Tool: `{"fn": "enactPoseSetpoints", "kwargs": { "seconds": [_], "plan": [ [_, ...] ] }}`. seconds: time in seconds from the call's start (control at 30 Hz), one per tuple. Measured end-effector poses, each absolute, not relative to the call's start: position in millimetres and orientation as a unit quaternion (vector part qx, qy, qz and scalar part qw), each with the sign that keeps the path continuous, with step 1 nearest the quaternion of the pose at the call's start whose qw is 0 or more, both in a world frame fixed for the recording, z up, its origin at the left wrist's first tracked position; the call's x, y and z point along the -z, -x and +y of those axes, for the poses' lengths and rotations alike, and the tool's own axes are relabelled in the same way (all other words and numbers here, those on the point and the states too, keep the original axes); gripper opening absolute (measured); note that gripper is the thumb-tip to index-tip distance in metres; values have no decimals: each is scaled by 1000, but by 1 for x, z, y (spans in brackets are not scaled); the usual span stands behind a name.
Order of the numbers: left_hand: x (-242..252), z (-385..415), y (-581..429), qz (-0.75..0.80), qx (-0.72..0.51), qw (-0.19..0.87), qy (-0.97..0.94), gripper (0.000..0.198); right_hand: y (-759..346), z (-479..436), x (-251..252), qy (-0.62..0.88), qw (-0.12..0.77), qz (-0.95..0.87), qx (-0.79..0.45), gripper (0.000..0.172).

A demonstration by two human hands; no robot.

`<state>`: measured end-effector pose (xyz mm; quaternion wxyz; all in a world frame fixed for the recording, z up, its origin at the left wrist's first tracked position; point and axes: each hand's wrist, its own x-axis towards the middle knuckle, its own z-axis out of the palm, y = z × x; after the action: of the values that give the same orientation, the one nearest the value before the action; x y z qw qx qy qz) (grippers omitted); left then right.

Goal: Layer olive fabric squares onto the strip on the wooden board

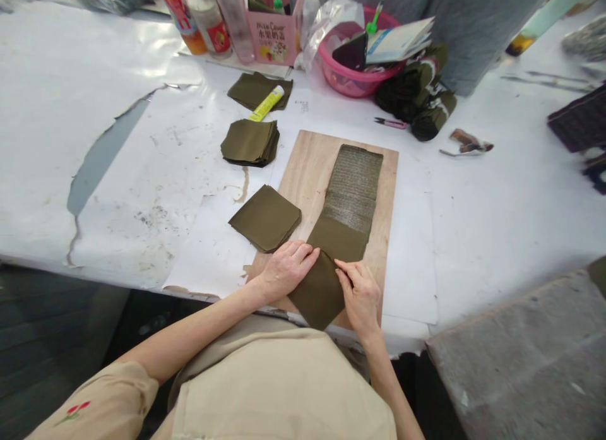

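A wooden board [296,165] lies on the table in front of me. On it is a strip of overlapping olive fabric pieces [353,187], its upper part looking greyish and textured. At the strip's near end, my left hand [290,268] pinches the top left edge of an olive fabric piece [319,295], and my right hand [360,295] pinches its right edge between thumb and fingers. This piece hangs a little past the board's near edge. Left of the board lies a stack of olive pieces [266,218], close to my left hand.
Farther back are two more fabric stacks [249,141] [250,89], a yellow tube [266,104], a pink box [272,39], bottles [211,26], a pink basin [350,80], dark yarn [409,89] and small snips [391,122]. The white table cover is torn at left. A grey padded surface [525,351] is at lower right.
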<state>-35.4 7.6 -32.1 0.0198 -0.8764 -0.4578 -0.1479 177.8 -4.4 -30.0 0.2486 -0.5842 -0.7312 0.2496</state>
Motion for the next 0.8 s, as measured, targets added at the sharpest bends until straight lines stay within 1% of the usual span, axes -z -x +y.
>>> {"fn": "enactPoseSetpoints", "kwargs": {
  "seconds": [0.1, 0.17, 0.3, 0.37, 0.47, 0.8],
  "plan": [
    [30, 11, 36, -474, 160, -3, 866, 19, -178, -5, 31, 585, 246, -732, -247, 24],
    [28, 13, 36, -480, 163, -16, 862, 20, -178, -5, 32, 586, 244, -734, -241, 24],
    [23, 16, 31, -438, 115, -12, 891, 33, -177, -5, 32, 580, 242, -745, -225, 25],
    [22, 16, 28, -426, 92, -3, 900, 35, -177, -5, 31, 574, 241, -751, -218, 26],
    [24, 15, 25, -429, 89, 8, 899, 32, -178, -6, 32, 568, 241, -759, -207, 26],
    [26, 13, 27, -430, 134, 21, 893, 25, -178, -7, 35, 562, 236, -773, -176, 25]
  ]
}}
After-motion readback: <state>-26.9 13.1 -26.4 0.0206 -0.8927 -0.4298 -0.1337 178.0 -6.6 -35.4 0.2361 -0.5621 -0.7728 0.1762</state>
